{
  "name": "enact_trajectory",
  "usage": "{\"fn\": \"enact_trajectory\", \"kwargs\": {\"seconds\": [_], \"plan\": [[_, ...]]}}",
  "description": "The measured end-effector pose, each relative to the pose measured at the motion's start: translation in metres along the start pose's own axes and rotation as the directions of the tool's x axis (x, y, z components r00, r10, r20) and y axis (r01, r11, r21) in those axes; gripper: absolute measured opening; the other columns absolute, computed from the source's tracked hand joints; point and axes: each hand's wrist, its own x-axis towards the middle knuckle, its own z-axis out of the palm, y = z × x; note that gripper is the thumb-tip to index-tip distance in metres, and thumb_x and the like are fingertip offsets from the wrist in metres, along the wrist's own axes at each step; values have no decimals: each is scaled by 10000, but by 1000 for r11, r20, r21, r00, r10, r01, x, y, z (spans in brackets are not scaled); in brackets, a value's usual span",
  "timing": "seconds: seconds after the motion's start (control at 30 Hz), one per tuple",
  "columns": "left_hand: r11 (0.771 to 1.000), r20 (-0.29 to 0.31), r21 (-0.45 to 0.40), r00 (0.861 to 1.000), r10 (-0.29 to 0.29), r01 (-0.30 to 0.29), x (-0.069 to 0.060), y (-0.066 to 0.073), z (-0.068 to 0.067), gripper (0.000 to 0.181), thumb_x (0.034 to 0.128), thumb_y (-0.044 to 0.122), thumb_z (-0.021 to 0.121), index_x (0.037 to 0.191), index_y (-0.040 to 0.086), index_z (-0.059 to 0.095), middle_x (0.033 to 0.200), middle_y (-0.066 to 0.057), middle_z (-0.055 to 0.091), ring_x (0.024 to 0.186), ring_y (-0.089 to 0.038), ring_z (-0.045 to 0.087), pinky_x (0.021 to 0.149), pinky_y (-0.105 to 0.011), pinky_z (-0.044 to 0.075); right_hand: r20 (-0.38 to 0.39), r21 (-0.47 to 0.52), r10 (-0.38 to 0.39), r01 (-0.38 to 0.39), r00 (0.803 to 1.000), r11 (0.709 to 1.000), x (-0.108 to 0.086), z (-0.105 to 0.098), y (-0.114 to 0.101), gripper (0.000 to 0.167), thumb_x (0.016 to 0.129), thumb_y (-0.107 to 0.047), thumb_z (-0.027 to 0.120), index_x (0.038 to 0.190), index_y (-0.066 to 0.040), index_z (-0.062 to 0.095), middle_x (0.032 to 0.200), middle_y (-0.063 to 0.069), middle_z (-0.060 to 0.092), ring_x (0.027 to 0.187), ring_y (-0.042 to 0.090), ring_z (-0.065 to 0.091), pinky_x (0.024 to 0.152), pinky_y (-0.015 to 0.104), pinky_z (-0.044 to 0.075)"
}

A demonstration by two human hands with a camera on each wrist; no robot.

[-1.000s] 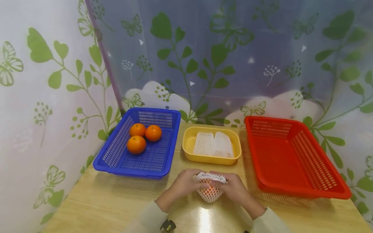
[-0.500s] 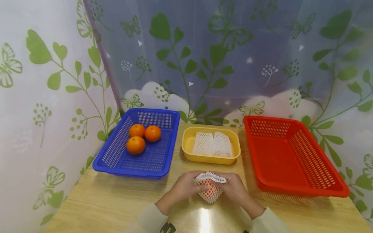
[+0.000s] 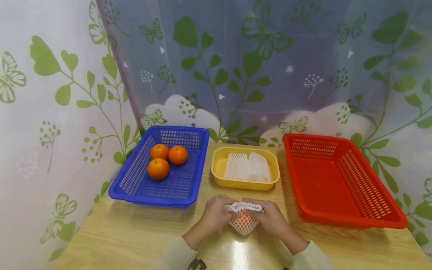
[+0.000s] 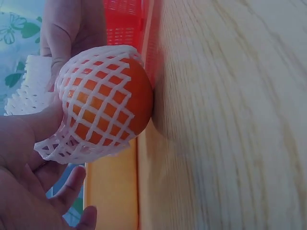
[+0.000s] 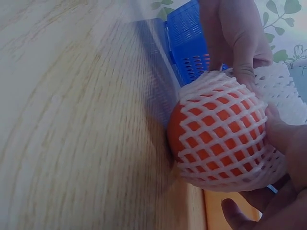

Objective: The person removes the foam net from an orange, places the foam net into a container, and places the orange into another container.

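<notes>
An orange (image 5: 175, 127) sits on the table inside a white foam net sleeve (image 4: 98, 98), its lower end bare in both wrist views. The sleeve's gathered upper edge stands above the fruit in the head view. From the left side my left hand (image 3: 217, 213) pinches the net between thumb and fingers. My right hand (image 3: 271, 216) pinches it on the opposite side. In the left wrist view, some left-hand fingers (image 4: 72, 189) spread away behind the net. The orange's far side is hidden by the sleeve and hands.
A blue basket (image 3: 194, 180) at the left holds three more oranges (image 3: 158, 168). Behind the hands, a yellow tray (image 3: 219, 165) holds two white foam net sleeves (image 3: 236, 166). A red basket (image 3: 325, 187) stands at the right. Patterned curtains (image 3: 209, 56) hang behind the table (image 3: 111, 236).
Both hands stay at the orange with little travel. My left thumb, earlier lying across the front of the net, now sits higher near the gathered edge.
</notes>
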Motion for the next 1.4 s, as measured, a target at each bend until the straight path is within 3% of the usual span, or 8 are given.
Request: {"fn": "enact_trajectory", "kwargs": {"seconds": [0.27,0.5,0.67,0.8,0.97,1.17,1.27,1.4], "plan": [[998,-37,38,998,-43,44,-1,3,1,179,730,138,836,898,111,780,964,16,733,1025,-207,554,910,-469,368,52,-17,27,-26,998,1000,-4,1,3,453,906,-295,683,1272,-33,634,1219,68,667,1118,187,609,916,279,509],[997,-67,61,997,-38,42,-3,2,0,130,705,60,807,812,122,768,875,37,725,976,-196,560,888,-457,373,106,-32,35,-32,994,999,-7,-2,3,621,842,-311,755,1349,-14,553,1246,121,644,1075,183,618,883,269,509],[1000,-76,19,997,-20,21,-3,0,-3,80,744,127,820,792,147,758,839,56,721,914,-180,611,885,-470,391,103,2,23,-24,994,1000,-4,-4,1,546,841,-284,760,1292,-18,606,1219,110,661,1061,180,630,865,269,522],[999,-48,-52,999,2,-5,-3,-4,-6,235,770,225,827,962,109,759,986,4,735,974,-213,662,928,-468,463,89,-44,-24,28,996,999,-1,-4,1,467,847,-283,748,1233,-38,659,1197,79,678,1097,208,624,919,314,508],[991,49,-131,999,14,-8,-6,-10,-6,411,801,309,800,1139,93,710,1187,-49,684,1125,-253,620,994,-450,463,32,-77,-101,103,994,992,-2,1,-1,379,835,-226,759,1156,-31,706,1199,109,673,1089,260,641,917,365,525],[991,135,-135,990,42,-23,-6,-13,-4,562,808,417,765,1252,93,650,1273,-57,639,1199,-251,575,1037,-434,432,-53,-95,-155,149,987,984,-4,3,-3,246,828,-142,768,1054,-46,753,1129,76,704,1016,178,670,869,290,542],[990,141,-129,988,70,-52,-7,-13,-3,566,813,402,761,1267,86,640,1279,-57,635,1201,-249,575,1040,-417,432,-62,-92,-135,129,989,987,-4,3,-3,266,816,-129,772,1067,-44,747,1131,68,704,1026,193,670,884,311,538],[990,126,-123,988,87,-72,-6,-13,-3,488,821,354,764,1232,109,668,1234,-25,662,1157,-224,604,1017,-393,453,-41,-71,-39,36,998,997,-6,1,0,448,816,-217,779,1220,-54,674,1202,77,676,1112,250,627,950,403,503]]}}
